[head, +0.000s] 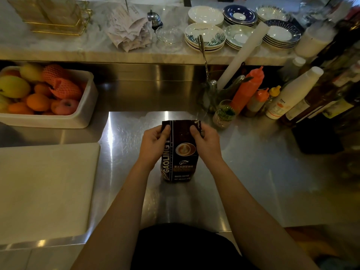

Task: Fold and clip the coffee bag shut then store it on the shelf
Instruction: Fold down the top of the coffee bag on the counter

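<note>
A dark brown coffee bag (180, 160) with a latte picture and white lettering stands upright on the steel counter (253, 172), right in front of me. My left hand (153, 145) grips the bag's upper left corner, thumb on the front. My right hand (206, 143) grips the upper right corner the same way. The top edge of the bag is flattened between the two hands. No clip is in view.
A white cutting board (44, 188) lies at the left. A white tub of fruit (46, 96) sits behind it. Squeeze bottles (247, 90), a small glass (224, 114) and tall bottles crowd the right. The raised marble shelf (78, 51) carries stacked plates (204, 36) and paper slips.
</note>
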{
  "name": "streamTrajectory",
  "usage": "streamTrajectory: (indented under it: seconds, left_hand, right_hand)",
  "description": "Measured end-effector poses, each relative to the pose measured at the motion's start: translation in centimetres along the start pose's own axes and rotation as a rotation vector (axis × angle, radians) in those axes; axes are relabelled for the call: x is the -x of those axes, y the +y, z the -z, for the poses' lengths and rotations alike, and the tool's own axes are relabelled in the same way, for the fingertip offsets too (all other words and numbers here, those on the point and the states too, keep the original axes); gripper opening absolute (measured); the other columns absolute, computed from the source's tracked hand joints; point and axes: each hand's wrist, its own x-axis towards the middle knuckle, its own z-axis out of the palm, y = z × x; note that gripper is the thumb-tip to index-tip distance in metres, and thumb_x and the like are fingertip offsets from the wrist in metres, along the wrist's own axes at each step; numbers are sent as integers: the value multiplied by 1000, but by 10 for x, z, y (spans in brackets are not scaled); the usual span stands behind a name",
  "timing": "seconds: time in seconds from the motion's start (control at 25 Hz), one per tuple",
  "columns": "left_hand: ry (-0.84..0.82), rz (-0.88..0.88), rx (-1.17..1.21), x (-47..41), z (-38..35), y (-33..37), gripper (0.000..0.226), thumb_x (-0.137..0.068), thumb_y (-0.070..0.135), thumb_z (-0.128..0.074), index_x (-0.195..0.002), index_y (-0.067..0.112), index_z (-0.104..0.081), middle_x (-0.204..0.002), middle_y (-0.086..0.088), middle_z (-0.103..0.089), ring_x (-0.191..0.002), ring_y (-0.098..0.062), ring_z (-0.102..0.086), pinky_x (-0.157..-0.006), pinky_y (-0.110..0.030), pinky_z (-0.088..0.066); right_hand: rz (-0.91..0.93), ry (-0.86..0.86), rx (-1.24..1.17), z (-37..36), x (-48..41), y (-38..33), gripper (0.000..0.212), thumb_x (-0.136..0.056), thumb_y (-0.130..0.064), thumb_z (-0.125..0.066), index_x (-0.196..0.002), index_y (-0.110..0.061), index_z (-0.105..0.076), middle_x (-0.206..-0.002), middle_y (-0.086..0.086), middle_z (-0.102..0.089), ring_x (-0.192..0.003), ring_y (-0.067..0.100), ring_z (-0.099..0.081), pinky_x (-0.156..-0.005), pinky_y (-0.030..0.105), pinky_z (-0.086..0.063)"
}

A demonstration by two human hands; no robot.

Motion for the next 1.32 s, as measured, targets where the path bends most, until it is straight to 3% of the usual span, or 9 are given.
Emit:
streamTrajectory:
  seconds: [0.12, 0.24, 0.36, 0.56, 0.72, 0.88, 1.08, 1.2, 1.32]
  left_hand:
    - [-19, 16, 42, 0, 7, 0, 30, -101, 27, -50, -86, 31, -76, -77, 6, -77, -73, -9, -73, -60, -17, -52]
    - [-35, 66, 18, 1, 12, -1, 33, -102, 28, -46, -87, 24, -75, -73, 4, -75, -70, -10, -71, -62, -22, -52]
    - [-129, 96, 6, 2, 18, 1, 27, -101, 28, -49, -101, 14, -72, -85, -2, -77, -81, -15, -73, -72, -27, -56]
    - [-271, 68, -74, 2, 25, 7, 30, -85, 7, -71, -109, 25, -69, -100, 4, -78, -96, -15, -73, -79, -22, -56]
    - [-177, 30, -61, 4, 26, 5, 31, -85, -1, -69, -108, 20, -70, -97, 9, -78, -94, -12, -73, -76, -20, -56]
    - [-140, 10, -109, 0, 25, 4, 33, -83, -8, -66, -90, 24, -73, -81, 15, -77, -84, -4, -72, -71, -15, -53]
    - [-125, 2, -184, 5, 25, -1, 49, -88, -17, -49, -90, 24, -75, -91, 6, -74, -88, -3, -71, -74, -16, -53]
    - [-130, 26, -168, 5, 27, -2, 51, -90, -12, -42, -90, 25, -77, -88, 8, -76, -90, -4, -71, -77, -15, -52]
    - [-104, 75, -87, 2, 25, -1, 42, -90, 3, -46, -81, 26, -80, -83, 6, -78, -87, -8, -72, -75, -14, -52]
  right_hand:
    - [-52, -25, -43, -2, -3, -2, 32, -100, -26, -49, -92, 1, -64, -89, 22, -69, -84, 33, -68, -72, 48, -55]
    - [-67, -42, -60, -2, -3, -1, 36, -101, -25, -47, -85, 4, -62, -82, 24, -65, -74, 28, -62, -65, 41, -48]
    - [-91, -13, -86, -2, -2, 0, 34, -102, -25, -45, -91, 2, -63, -89, 23, -68, -81, 30, -66, -68, 42, -52]
    - [-52, 53, -68, -6, -1, -4, 31, -102, -26, -45, -95, -4, -65, -92, 16, -70, -87, 28, -68, -72, 43, -56]
    - [-59, -135, -196, 10, -2, -4, 23, -98, -23, -54, -105, -3, -63, -98, 14, -72, -90, 24, -72, -71, 37, -61]
    - [-64, -303, -132, 25, -5, -1, 19, -86, 8, -62, -100, -6, -62, -95, 9, -71, -87, 13, -72, -71, 19, -57]
    - [-22, -164, -127, 22, -4, 11, 42, -76, 27, -46, -63, -12, -56, -95, 30, -70, -96, 41, -67, -85, 43, -58]
    - [-4, -127, -85, 21, -3, 21, 45, -75, 25, -49, -61, -16, -58, -92, 28, -70, -93, 41, -67, -88, 55, -55]
    - [17, -112, -60, 20, -3, 23, 47, -75, 22, -53, -61, -21, -61, -90, 21, -72, -92, 37, -69, -89, 51, -56]
